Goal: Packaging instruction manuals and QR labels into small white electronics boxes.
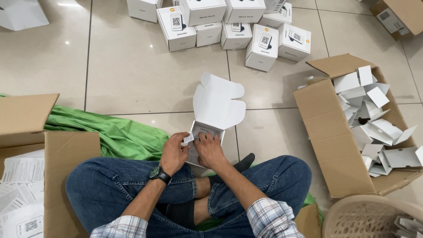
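Closed white boxes (229,24) are sitting far; a cardboard carton (335,145) of white inserts (374,119) is lying right; green cloth (114,132) is lying left.

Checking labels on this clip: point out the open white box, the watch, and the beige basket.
open white box (219,102): head view, on its raised lid.
watch (155,172): head view, on the dial at the left wrist.
beige basket (352,217): head view, on its perforated wall.

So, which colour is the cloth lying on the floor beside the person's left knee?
The cloth is bright green, seen in the head view.
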